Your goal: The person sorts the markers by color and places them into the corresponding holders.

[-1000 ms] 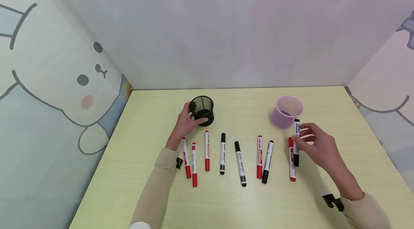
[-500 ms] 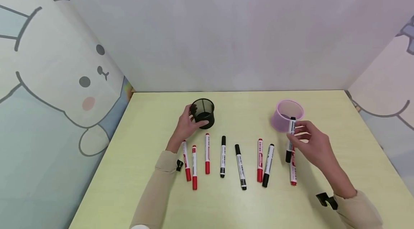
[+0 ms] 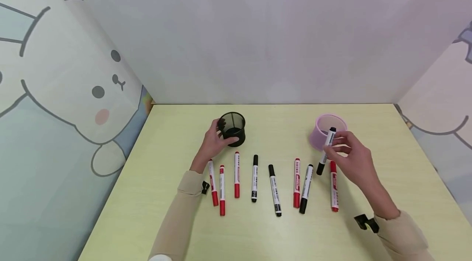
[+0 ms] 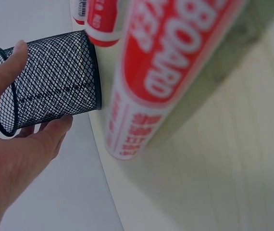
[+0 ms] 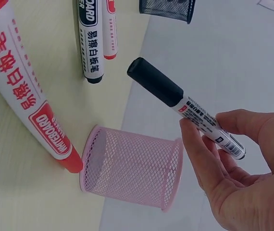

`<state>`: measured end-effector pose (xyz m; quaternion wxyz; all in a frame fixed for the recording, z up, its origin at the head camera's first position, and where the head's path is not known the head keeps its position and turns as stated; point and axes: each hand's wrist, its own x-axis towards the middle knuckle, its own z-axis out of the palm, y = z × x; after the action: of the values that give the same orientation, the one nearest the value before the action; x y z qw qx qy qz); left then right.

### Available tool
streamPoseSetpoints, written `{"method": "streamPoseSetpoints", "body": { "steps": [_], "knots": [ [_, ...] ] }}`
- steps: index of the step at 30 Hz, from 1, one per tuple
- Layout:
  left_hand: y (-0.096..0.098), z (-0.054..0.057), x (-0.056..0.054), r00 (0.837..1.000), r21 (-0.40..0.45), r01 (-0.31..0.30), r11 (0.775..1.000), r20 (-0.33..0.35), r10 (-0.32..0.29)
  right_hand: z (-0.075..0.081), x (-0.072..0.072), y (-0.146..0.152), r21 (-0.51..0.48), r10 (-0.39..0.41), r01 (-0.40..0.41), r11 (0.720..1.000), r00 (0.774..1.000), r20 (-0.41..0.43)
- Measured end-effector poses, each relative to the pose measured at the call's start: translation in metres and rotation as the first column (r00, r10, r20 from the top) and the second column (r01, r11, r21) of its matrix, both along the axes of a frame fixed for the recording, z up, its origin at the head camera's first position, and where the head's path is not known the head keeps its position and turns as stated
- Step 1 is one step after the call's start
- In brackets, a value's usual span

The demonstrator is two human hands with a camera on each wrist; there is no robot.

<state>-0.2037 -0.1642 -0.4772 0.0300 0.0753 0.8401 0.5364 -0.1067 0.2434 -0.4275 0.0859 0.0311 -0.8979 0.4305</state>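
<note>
At the back left of the table, my left hand (image 3: 212, 146) grips a black mesh pen holder (image 4: 55, 79), thumb on its near side and fingers around the far side. The holder stands upright with nothing visible inside. My right hand (image 3: 352, 160) pinches a black-capped whiteboard marker (image 5: 199, 115) between thumb and fingers. That marker is tilted, cap end down, in the air just in front of a pink mesh pen holder (image 5: 132, 166). Below the right hand, a red whiteboard marker (image 3: 334, 189) lies on the table.
Between the hands, a loose row of red and black markers lies on the pale wooden table (image 3: 258, 236). Among them are a red marker (image 3: 296, 183) and a black marker (image 3: 306, 189) close together. A plain back wall (image 3: 265, 48) rises behind the table.
My right hand has moved left and slightly away from me, and the marker in it has gone from near upright to tilted. The left hand has stayed on the black holder.
</note>
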Motion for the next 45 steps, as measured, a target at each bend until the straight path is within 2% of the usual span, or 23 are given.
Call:
{"method": "streamPoseSetpoints", "body": {
  "steps": [20,27,36,45],
  "knots": [
    [0.001,-0.002,-0.002,1.000,-0.003,-0.006,1.000,0.000,0.006,0.008,-0.021,-0.022,-0.109,-0.010,0.007,0.994,1.000,-0.023],
    [0.001,-0.001,-0.001,1.000,0.006,-0.003,1.000,-0.001,0.003,0.008,-0.027,-0.031,-0.220,0.022,-0.025,0.975,1.000,-0.018],
    [0.000,-0.002,-0.003,1.000,-0.004,0.002,1.000,0.003,-0.002,0.010,-0.037,-0.045,-0.306,0.077,-0.091,0.948,0.995,-0.059],
    [0.001,0.000,-0.001,1.000,-0.014,-0.004,1.000,0.016,0.004,0.014,-0.046,-0.062,-0.320,0.099,-0.116,0.940,0.993,-0.071]
  ]
}}
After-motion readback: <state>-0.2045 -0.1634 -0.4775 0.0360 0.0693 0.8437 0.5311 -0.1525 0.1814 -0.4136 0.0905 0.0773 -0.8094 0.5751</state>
